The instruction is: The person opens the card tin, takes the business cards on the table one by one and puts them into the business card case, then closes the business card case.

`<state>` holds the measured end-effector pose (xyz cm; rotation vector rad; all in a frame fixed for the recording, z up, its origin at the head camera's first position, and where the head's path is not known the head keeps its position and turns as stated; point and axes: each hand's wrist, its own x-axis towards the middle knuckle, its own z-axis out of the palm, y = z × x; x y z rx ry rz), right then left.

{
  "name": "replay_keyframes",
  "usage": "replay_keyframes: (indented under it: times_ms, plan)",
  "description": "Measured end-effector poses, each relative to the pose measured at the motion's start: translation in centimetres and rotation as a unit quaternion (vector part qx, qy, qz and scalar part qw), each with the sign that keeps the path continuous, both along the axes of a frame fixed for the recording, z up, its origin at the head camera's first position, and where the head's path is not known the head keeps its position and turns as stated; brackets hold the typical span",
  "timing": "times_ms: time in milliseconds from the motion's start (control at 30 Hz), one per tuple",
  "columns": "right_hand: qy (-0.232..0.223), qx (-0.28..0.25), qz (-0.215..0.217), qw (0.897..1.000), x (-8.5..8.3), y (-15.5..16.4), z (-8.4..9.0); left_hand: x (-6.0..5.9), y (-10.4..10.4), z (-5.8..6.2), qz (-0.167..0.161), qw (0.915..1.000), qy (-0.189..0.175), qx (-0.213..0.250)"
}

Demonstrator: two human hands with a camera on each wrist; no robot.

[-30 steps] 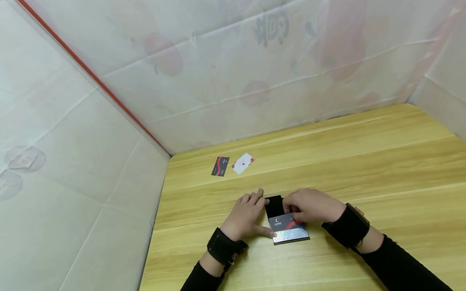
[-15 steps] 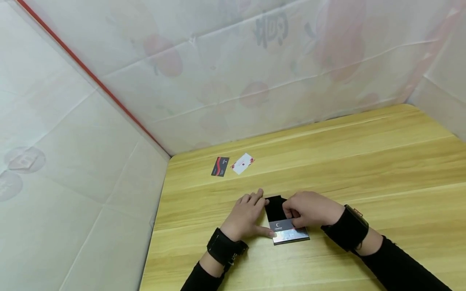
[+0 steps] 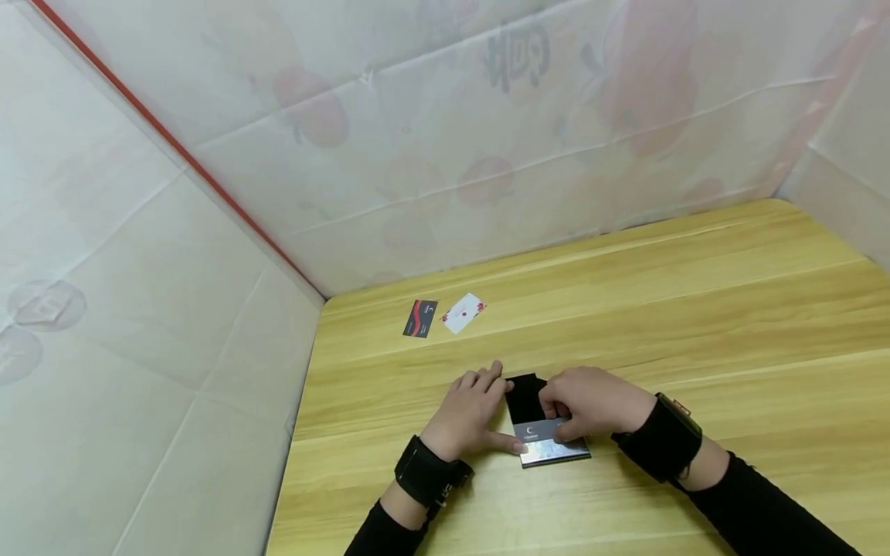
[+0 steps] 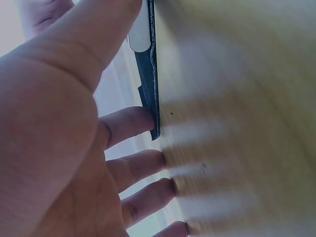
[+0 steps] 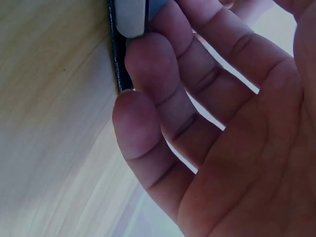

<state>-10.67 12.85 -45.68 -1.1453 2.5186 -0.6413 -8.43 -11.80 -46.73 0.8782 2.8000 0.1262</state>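
Little had shifted since the earlier frames: the right hand (image 3: pixel 591 401) had drawn slightly inward, covering more of the printed card (image 3: pixel 549 432) that it pressed into the black card holder (image 3: pixel 526 395) at lower centre of the head view. The holder lay flat on the wooden table (image 3: pixel 695 309), its shiny front edge toward the camera. The right hand's fingers were curled over the card and the holder's right side; in the right wrist view, fingertips (image 5: pixel 143 59) pinched against the holder's thin dark edge (image 5: pixel 116 54). The left hand (image 3: pixel 473 409) rested flat beside the holder's left side, fingers straight and spread, thumb touching its near corner; the left wrist view showed a fingertip (image 4: pixel 140 123) against the holder's edge (image 4: pixel 150 94). Both wrists wore black straps over dark sleeves. Two more cards, a black-and-red card (image 3: pixel 420 318) and a white card (image 3: pixel 463 312), lay just beside each other toward the table's far left corner, well apart from the hands. Pale sheeting with faint fruit prints (image 3: pixel 445 139) walled the table, a red stripe (image 3: pixel 167 135) running diagonally at upper left.
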Motion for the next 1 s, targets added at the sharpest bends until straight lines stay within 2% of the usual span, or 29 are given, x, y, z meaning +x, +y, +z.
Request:
replay_keyframes:
  times_ms: [1000]
  plan:
    - [-0.006,-0.009,0.004,1.0,0.13,0.16,-0.09,0.09,0.23,-0.11,-0.004,1.0,0.0,0.001]
